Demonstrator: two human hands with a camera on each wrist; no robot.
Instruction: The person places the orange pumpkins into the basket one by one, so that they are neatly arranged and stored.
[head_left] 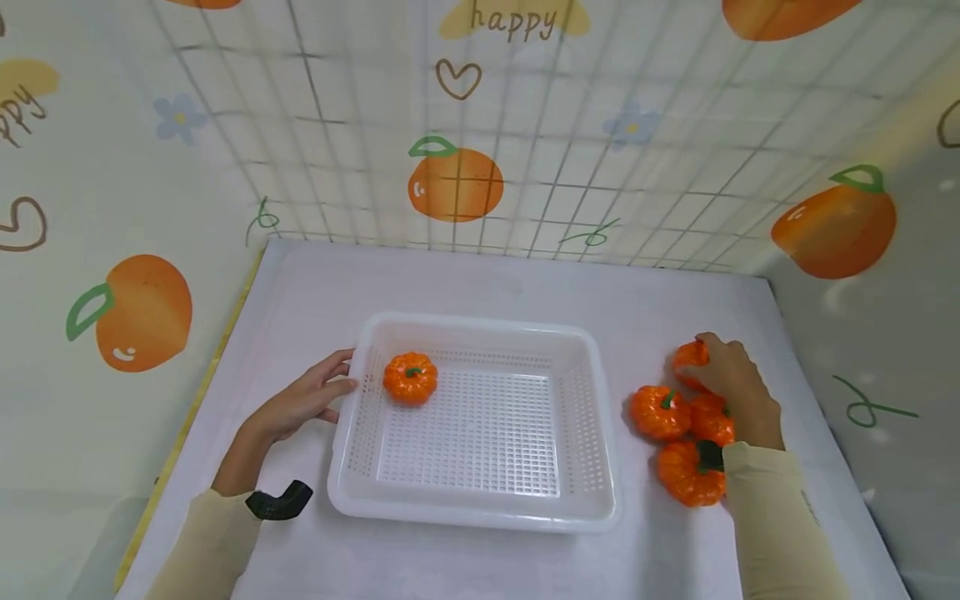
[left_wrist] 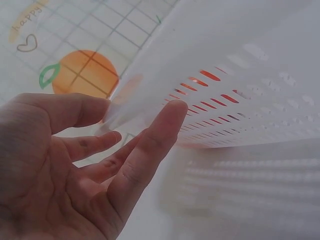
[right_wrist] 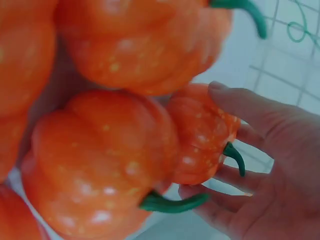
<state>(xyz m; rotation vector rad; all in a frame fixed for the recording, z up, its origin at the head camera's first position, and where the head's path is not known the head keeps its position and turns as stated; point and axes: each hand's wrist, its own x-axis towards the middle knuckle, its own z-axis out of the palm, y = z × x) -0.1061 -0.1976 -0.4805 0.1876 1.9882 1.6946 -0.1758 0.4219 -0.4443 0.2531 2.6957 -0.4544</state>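
Observation:
A white plastic basket (head_left: pixel 472 518) with perforated walls stands on the table, one small orange pumpkin (head_left: pixel 410 385) inside at its left. My left hand (head_left: pixel 300 402) is at the basket's left side, fingers extended, fingertips against or very near the outer wall (left_wrist: pixel 225 125). On the right, my right hand (head_left: pixel 738 385) holds the farthest pumpkin (right_wrist: pixel 197 137) of a cluster, thumb on one side and fingers round the other. Beside it sit more orange pumpkins: one nearer the basket (head_left: pixel 658 413), one partly hidden by the hand (head_left: pixel 711 419), and a near one (head_left: pixel 686 475).
The white table (head_left: pixel 480 279) is bounded by a printed curtain with a wire grid (head_left: pixel 525 125) at the back and printed sheets at both sides. Dark wrist straps (head_left: pixel 279 502) sit at the sleeves. The pumpkin cluster lies right of the basket.

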